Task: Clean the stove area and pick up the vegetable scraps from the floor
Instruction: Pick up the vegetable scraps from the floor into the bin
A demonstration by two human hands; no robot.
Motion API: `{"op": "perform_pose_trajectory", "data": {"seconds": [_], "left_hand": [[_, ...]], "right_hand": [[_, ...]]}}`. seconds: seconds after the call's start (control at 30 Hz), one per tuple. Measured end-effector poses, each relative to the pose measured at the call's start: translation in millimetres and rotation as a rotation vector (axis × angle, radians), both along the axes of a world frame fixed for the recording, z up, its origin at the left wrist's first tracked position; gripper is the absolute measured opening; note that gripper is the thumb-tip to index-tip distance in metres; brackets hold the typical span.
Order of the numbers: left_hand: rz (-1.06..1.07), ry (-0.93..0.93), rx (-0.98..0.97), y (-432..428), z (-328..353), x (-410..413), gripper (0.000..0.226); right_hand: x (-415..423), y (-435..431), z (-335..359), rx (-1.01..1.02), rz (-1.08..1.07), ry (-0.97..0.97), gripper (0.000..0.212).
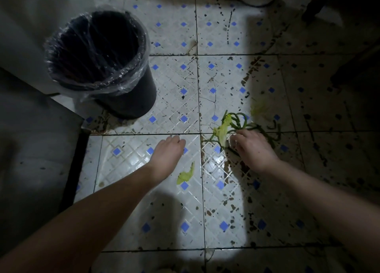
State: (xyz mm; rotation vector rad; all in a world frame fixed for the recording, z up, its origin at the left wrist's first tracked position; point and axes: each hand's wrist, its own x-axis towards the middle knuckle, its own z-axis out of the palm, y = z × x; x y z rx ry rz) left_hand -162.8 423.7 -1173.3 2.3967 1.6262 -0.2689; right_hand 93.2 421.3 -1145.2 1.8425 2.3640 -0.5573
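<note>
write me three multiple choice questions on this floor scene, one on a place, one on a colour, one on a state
1. Where is the bin? A) upper left of the view B) between the arms C) right of the green stems
2. What colour are the small diamonds on the floor tiles? A) red B) blue C) yellow
3. What does the left hand hold? A) a leaf B) a stem C) nothing
A: it stands far left, above both arms. B: blue diamonds dot the tiles. C: its fingers curl loosely on nothing; the leaf scrap lies beside its wrist.
</note>
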Motion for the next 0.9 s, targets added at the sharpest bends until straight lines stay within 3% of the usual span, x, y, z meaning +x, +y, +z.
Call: {"op": "perform_pose_trajectory", "data": {"seconds": [0.27, 0.63, 0.9], "left_hand": [[-0.02, -0.027, 0.004, -3.1, -3.7, 6.4, 0.027], [-0.184, -0.093, -0.064, -50.5, 4.3, -1.5, 0.015], [-0.175, -0.075, -0.192, -50.4, -1.2, -2.9, 0.03]], "right_hand": [[3.2, -1.5, -5.3, 0.003, -0.007, 0.007, 0.03], [-3.8, 3.6, -1.2, 0.001, 0.01, -0.001, 0.025], [-8.4, 5.0, -0.2, 0.021, 0.031, 0.001, 0.03]]}}
